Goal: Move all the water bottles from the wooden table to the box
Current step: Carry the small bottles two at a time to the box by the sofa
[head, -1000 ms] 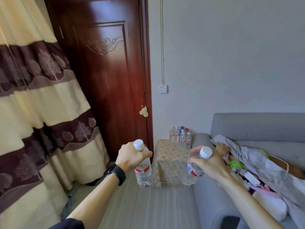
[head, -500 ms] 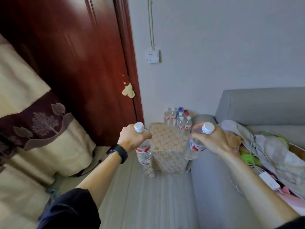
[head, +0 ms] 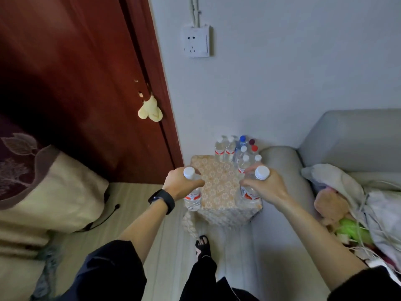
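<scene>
Fingers (head: pixel 196 183) of left hand (head: pixel 179 184) and right hand (head: pixel 268 187) each clasp a water bottle (head: pixel 192 198) below its cap.

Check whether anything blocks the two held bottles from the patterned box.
Nothing visible. Left hand grips left bottle, right hand right bottle, at the patterned box; near top bare, standing bottles crowd its far side.

The person has stepped up to the cloth-covered box (head: pixel 219 183), which a second ago lay well ahead and now sits right under the hands. The left grip (head: pixel 181 183) has brought the left bottle (head: pixel 193 198) to the box's near left corner. The right grip (head: pixel 265 185) has carried the right bottle (head: pixel 249 192) over its near right side, just near of the standing bottles (head: pixel 230 148). A sandalled foot (head: pixel 202 246) has come into sight.
</scene>
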`<state>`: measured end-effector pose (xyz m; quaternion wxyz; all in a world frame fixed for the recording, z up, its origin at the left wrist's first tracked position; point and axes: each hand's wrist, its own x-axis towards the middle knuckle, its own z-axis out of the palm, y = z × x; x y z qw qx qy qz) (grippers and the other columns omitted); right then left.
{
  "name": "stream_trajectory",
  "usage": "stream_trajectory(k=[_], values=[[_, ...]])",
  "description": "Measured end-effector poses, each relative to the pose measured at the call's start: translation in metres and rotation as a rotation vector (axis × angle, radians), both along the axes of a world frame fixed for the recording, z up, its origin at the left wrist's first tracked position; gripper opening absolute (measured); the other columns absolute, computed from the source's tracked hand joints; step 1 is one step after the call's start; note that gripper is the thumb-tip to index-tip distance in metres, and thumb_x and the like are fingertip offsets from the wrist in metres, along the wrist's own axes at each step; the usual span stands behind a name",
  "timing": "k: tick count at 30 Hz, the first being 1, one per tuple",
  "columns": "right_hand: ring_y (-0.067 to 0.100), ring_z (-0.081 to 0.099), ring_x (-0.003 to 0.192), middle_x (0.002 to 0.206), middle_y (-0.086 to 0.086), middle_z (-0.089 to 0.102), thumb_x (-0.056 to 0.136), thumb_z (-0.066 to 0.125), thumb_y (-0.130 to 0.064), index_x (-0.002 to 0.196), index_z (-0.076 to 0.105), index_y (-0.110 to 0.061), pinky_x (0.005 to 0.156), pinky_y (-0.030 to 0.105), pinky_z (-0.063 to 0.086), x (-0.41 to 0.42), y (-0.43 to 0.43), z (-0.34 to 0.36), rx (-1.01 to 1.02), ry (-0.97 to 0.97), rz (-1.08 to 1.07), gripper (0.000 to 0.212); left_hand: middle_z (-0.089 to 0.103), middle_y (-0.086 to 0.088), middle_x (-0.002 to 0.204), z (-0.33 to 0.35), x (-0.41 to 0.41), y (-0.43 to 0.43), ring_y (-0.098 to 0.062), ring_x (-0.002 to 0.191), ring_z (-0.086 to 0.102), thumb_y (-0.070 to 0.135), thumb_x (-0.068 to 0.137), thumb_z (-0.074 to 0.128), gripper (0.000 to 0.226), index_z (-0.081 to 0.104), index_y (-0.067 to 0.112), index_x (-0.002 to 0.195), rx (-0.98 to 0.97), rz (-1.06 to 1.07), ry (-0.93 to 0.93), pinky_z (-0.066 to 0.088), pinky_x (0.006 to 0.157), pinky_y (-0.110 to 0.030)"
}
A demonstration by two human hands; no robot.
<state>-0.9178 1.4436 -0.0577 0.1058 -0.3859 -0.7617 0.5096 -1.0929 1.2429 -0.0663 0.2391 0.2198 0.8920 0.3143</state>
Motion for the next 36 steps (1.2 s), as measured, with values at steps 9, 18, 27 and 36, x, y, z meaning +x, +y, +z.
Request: stream_trajectory(k=[9, 18, 27, 36], values=[[-0.007, 0.064, 0.082, 0.084, -0.027, 0.07, 0.063, 0.09, -0.032, 0.081, 0.069, -0.046, 0.069, 0.021, 0.046, -0.07, 0.04, -0.087, -0.066, -0.143, -0.102, 0.031, 0.073, 0.009, 0.099, -0.088, -0.09, 0.075, -0.012, 0.092, 0.066, 0.044, 0.079, 0.079, 0.032, 0.07, 0.028, 0.105, -0.067, -0.107, -0.219, 0.056, 0.083, -0.03], [0.007, 0.061, 0.102, 0.108, -0.017, 0.063, 0.085, 0.076, -0.044, 0.099, 0.061, -0.039, 0.072, 0.004, 0.04, -0.111, 0.068, -0.196, -0.235, -0.194, -0.056, 0.021, 0.04, 0.004, 0.158, -0.181, -0.095, 0.111, -0.019, 0.133, 0.053, 0.07, 0.087, 0.057, 0.053, 0.051, 0.053, 0.136, -0.146, 0.033, -0.351, 0.052, 0.091, -0.029], [0.016, 0.037, 0.142, 0.154, -0.003, 0.041, 0.084, 0.064, -0.068, 0.145, 0.044, -0.041, 0.107, 0.028, 0.031, -0.127, 0.096, -0.31, -0.304, -0.394, 0.078, 0.07, 0.043, -0.005, 0.156, -0.274, -0.08, 0.133, -0.019, 0.146, 0.036, 0.051, 0.088, 0.071, 0.054, 0.053, 0.046, 0.139, -0.077, 0.236, -0.482, 0.036, 0.111, -0.03], [-0.02, 0.037, 0.116, 0.131, -0.035, 0.045, 0.077, 0.067, -0.075, 0.134, 0.044, -0.054, 0.094, 0.007, 0.026, -0.122, 0.1, -0.341, -0.19, -0.334, 0.097, 0.065, 0.048, 0.009, 0.15, -0.312, -0.074, 0.143, -0.008, 0.139, 0.041, 0.052, 0.087, 0.071, 0.043, 0.061, 0.045, 0.128, -0.043, 0.207, -0.358, 0.036, 0.107, -0.027]])
